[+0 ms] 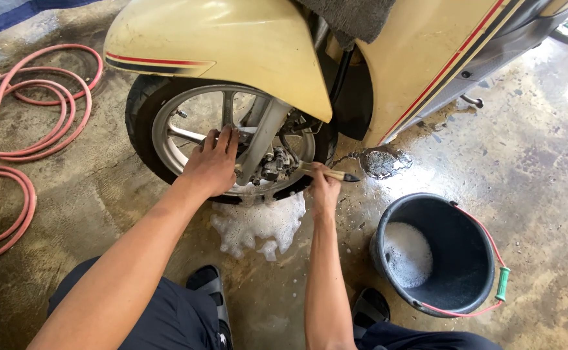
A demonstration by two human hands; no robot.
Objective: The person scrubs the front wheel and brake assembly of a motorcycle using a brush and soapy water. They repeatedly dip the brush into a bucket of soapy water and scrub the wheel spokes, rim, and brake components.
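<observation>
crouching close in, the person's dark trousers and black sandals [209, 285] fill the near edge, on a wet concrete floor [543, 162]. just beyond the feet lies a patch of white foam [258, 227], run off under the wheel, so soaping looks well under way. to the near right stands a dark bucket [439, 256] with a red handle and green grip, holding only a little suds at the bottom; much of the soapy water seems used.

the left hand [214, 162] lies flat and spread on the spokes of the front wheel [226, 133], bracing it, gripping nothing. the right hand [323, 185] is closed around a small brush [326, 173], its handle pointing right, its bristle end at the brake parts near the hub, on the wheel's right side.

the rim left of the hub looks fairly bright, while the brake area is still grimy, so i judge the scrubbing about midway, with rinsing left to do. farther off, the cream fender [213, 45] and body with red stripes show no foam. a pink hose [31, 104] lies coiled at far left, unused.
</observation>
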